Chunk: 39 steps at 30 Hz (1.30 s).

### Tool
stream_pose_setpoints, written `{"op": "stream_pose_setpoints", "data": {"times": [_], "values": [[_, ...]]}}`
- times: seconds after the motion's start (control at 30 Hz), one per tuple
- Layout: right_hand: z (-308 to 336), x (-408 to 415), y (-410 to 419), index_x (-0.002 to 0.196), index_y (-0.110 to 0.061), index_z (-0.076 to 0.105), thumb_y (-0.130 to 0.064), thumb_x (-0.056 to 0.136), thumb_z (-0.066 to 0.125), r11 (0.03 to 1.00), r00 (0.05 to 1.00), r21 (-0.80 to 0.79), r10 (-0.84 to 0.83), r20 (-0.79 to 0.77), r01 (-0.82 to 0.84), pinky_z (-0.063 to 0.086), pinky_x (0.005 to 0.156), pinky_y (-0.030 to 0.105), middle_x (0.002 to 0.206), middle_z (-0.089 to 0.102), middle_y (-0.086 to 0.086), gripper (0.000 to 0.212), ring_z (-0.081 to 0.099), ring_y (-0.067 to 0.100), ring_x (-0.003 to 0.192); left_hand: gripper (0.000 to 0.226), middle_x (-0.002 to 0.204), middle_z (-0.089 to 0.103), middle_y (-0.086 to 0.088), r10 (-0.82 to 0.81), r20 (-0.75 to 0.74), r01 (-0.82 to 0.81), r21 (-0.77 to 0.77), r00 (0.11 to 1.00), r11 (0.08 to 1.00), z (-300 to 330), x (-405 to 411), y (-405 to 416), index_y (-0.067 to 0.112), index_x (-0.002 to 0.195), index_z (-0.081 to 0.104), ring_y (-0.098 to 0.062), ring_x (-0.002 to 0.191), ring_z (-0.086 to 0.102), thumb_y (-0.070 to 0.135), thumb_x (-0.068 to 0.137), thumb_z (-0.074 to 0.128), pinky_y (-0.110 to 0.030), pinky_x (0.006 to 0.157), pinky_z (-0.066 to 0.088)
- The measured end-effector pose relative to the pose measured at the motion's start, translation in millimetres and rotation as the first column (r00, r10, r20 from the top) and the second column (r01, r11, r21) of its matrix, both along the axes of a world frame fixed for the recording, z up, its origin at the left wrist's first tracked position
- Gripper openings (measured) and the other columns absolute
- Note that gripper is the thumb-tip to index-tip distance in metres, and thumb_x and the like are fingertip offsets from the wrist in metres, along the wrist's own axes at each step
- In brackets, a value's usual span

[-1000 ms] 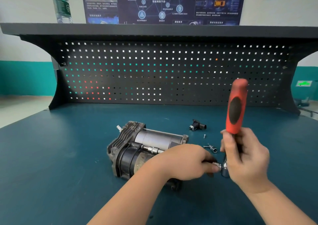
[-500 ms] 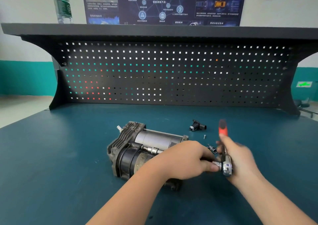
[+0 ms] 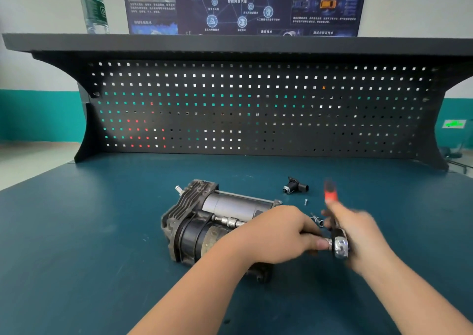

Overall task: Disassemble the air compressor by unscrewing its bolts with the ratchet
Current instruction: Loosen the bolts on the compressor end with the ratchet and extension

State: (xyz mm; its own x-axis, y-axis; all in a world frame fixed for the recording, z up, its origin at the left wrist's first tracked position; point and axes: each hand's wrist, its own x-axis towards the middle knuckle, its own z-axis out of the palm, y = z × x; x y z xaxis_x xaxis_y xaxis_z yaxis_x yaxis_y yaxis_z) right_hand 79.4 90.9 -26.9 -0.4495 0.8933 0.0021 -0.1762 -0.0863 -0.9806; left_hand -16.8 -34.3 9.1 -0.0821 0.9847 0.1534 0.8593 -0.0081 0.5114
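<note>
Handle swung: upright a second ago, half a second ago tipped away from the camera, now about the same and blurred — reads as a ratcheting stroke, so the bolt is probably mid-loosening, not out yet.

Left to right:
- 1 water bottle (image 3: 93, 6) on the top shelf, far left.
- 1 compressor (image 3: 204, 222) lying on its side on the counter (image 3: 76, 245), centre.
- 1 extension bar (image 3: 230, 221) running along the compressor body toward its finned end.
- Left hand (image 3: 276, 234) curled around the extension near the ratchet head, steadying it.
- 1 black fitting (image 3: 295, 187) loose behind; 1 small screw (image 3: 305, 201) and 1 spare socket (image 3: 317, 220) nearer.
- 1 ratchet (image 3: 340, 245); right hand (image 3: 358, 237) wrapped on its red handle.
</note>
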Motion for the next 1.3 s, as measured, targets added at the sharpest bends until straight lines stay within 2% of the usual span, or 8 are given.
{"op": "stream_pose_setpoints", "data": {"times": [0.1,0.23,0.4,0.7,0.77,0.87,1.07,1.3], "values": [[-5,-1,-3,0.079,-0.01,0.057,-0.027,0.094,0.059,0.953,0.989,-0.28,0.088,-0.118,-0.118,0.039,0.055,0.033,0.049,0.048,0.0,0.023,0.044,0.018,0.052,0.023,0.093,0.07,-0.001,0.016,-0.018,-0.016,0.005,1.0,1.0,-1,0,0,0.022,0.101,0.07,-0.016,0.09,0.061,0.037,0.09,0.057,-0.035,0.085,0.048],[5,4,-11,0.078,-0.014,0.059,-0.036,0.094,0.054,0.928,0.973,0.339,-0.084,-0.214,0.155,0.041,0.045,0.023,0.047,0.054,-0.003,0.028,0.046,0.009,0.042,0.028,0.104,0.069,0.004,-0.014,-0.079,0.01,-0.047,0.997,0.999,1,1,-1,0.025,0.11,0.066,-0.015,0.097,0.059,0.041,0.089,0.058,-0.034,0.086,0.048],[-4,18,-22,0.088,-0.024,0.054,-0.047,0.097,0.044,0.298,0.967,0.925,0.024,-0.254,0.235,0.042,0.051,0.019,0.066,0.055,-0.007,0.026,0.052,0.011,0.051,0.024,0.095,0.071,0.008,-0.053,-0.105,0.039,-0.128,0.993,0.991,1,4,-1,0.022,0.098,0.068,-0.012,0.088,0.06,0.037,0.094,0.05,-0.031,0.08,0.048],[4,1,-2,0.076,-0.001,0.061,-0.03,0.094,0.057,0.999,0.997,0.05,-0.025,0.078,0.021,0.037,0.046,0.024,0.052,0.053,0.003,0.034,0.05,0.013,0.047,0.022,0.087,0.07,0.001,0.004,-0.008,-0.004,0.022,1.0,1.0,-2,0,0,0.023,0.1,0.07,-0.014,0.085,0.061,0.037,0.089,0.057,-0.032,0.079,0.048],[-1,0,-2,0.075,0.0,0.061,-0.03,0.093,0.06,0.998,0.999,-0.067,-0.003,0.054,0.007,0.038,0.05,0.027,0.055,0.053,0.005,0.035,0.049,0.018,0.052,0.022,0.091,0.07,0.002,0.005,-0.028,-0.005,0.013,1.0,1.0,-3,0,1,0.025,0.103,0.069,-0.014,0.088,0.061,0.038,0.088,0.059,-0.033,0.081,0.048],[-1,1,-6,0.079,-0.007,0.063,-0.034,0.094,0.055,0.942,0.989,0.301,-0.141,-0.049,0.149,0.039,0.053,0.029,0.046,0.054,-0.002,0.032,0.047,0.014,0.048,0.026,0.103,0.069,0.005,-0.014,-0.104,0.009,-0.044,0.994,0.999,-1,2,1,0.026,0.109,0.067,-0.013,0.096,0.06,0.041,0.089,0.057,-0.031,0.084,0.047],[-3,16,-21,0.089,-0.019,0.055,-0.045,0.098,0.042,0.28,0.959,0.919,-0.033,-0.281,0.279,0.041,0.051,0.022,0.057,0.052,-0.004,0.03,0.05,0.012,0.051,0.023,0.1,0.071,0.007,-0.06,-0.126,0.044,-0.126,0.99,0.991,3,3,0,0.02,0.103,0.066,-0.009,0.089,0.058,0.033,0.096,0.048,-0.027,0.08,0.044],[11,3,-10,0.079,-0.007,0.061,-0.034,0.095,0.053,0.9,0.993,0.421,-0.118,-0.019,0.115,0.035,0.039,0.015,0.044,0.049,-0.003,0.032,0.042,0.006,0.037,0.022,0.095,0.071,0.002,-0.029,-0.098,0.028,-0.015,0.995,1.0,0,1,-1,0.017,0.101,0.069,-0.013,0.09,0.06,0.032,0.092,0.055,-0.028,0.079,0.046]]}}
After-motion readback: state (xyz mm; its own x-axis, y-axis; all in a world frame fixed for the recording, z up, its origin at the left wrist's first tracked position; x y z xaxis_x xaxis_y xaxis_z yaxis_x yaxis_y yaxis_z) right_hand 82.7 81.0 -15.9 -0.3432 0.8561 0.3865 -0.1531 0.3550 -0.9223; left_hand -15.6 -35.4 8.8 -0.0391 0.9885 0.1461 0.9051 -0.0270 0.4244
